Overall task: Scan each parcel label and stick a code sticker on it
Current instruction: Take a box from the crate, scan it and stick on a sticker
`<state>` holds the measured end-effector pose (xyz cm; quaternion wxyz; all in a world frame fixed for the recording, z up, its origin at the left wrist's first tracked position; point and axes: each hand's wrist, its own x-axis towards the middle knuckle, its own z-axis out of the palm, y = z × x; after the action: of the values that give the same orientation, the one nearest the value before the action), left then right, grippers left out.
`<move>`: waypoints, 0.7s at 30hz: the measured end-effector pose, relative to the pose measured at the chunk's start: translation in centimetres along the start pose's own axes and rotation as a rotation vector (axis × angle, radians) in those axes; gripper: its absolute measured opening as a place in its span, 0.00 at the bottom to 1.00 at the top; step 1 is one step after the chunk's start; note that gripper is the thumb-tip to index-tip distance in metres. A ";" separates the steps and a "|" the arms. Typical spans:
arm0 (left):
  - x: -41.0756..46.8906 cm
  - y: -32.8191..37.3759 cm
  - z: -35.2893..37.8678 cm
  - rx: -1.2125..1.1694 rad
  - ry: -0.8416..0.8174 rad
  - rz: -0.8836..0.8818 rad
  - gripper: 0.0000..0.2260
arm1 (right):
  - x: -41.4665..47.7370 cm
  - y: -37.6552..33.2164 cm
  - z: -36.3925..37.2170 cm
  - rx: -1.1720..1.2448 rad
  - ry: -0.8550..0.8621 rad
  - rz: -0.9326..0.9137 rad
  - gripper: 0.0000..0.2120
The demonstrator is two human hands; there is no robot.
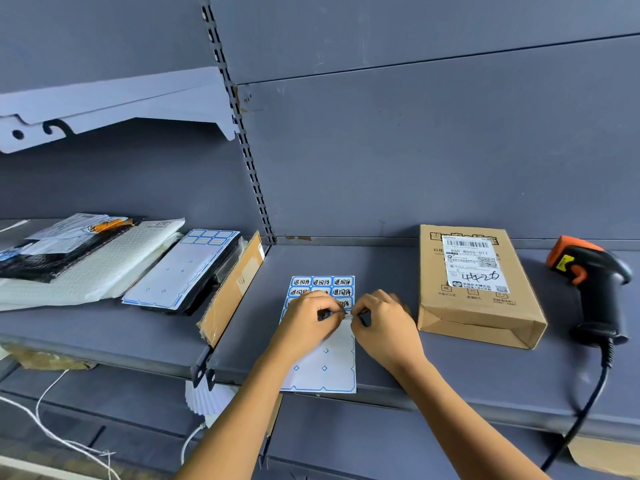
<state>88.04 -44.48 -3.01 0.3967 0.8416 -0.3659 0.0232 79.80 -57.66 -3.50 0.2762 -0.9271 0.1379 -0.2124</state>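
Observation:
A sticker sheet (323,362) with blue-framed handwritten stickers lies on the grey shelf (415,368). Both hands work at its middle. My left hand (306,320) rests on the sheet with fingers curled, pinching at a sticker. Beside it, my right hand (382,323) pinches the same spot, fingertips almost touching the left ones. A brown cardboard parcel (478,306) lies to the right, its white shipping label (474,265) facing up with a handwritten number. A black and orange barcode scanner (592,282) stands at the far right, cable hanging over the shelf edge.
On the left shelf lies a pile of parcels: white padded mailers (90,268), a black bag, and a second sticker sheet (183,268). A flat cardboard piece (232,292) leans at the shelf junction. White cords (52,434) run below.

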 end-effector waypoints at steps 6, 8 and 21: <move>-0.1 0.2 -0.1 -0.014 -0.007 -0.025 0.04 | 0.1 0.0 -0.1 0.017 0.015 -0.003 0.06; -0.1 0.3 -0.2 -0.037 -0.006 -0.050 0.05 | 0.1 -0.1 -0.2 0.057 0.024 -0.006 0.06; -0.4 0.8 -0.6 -0.133 -0.027 -0.148 0.05 | 1.1 0.0 -0.1 0.189 -0.007 -0.031 0.03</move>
<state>87.40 -44.17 -2.21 0.4472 0.8383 -0.3090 -0.0419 80.69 -58.10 -3.12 0.3597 -0.8997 0.1020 -0.2254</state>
